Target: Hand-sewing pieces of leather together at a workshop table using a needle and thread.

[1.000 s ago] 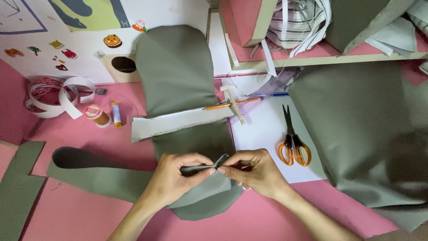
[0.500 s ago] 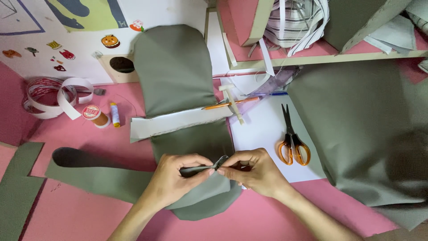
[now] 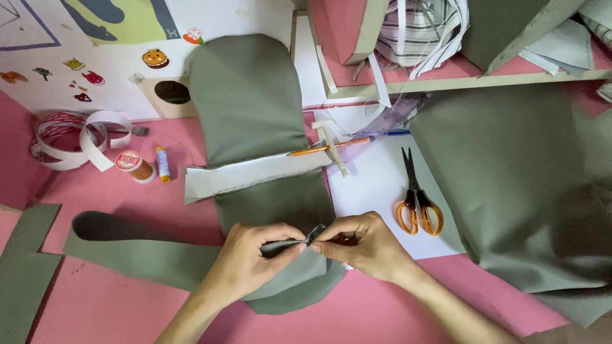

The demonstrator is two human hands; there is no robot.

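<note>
A long rounded piece of grey-green fabric (image 3: 245, 102) lies on the pink table, crossed by a white paper strip (image 3: 255, 174). Near its lower end my left hand (image 3: 248, 261) pinches a raised fold of the fabric (image 3: 285, 244). My right hand (image 3: 363, 245) pinches the same fold from the right, at its dark tip. The fingertips of both hands nearly meet. A curved grey-green strip (image 3: 127, 245) runs off to the left from under my left hand.
Orange-handled scissors (image 3: 417, 204) lie on a white sheet (image 3: 376, 185) right of my hands. A large grey-green cloth (image 3: 523, 185) covers the right side. Thread spools (image 3: 134, 165), tape loops (image 3: 70, 137) and an orange pen (image 3: 322, 148) lie further back.
</note>
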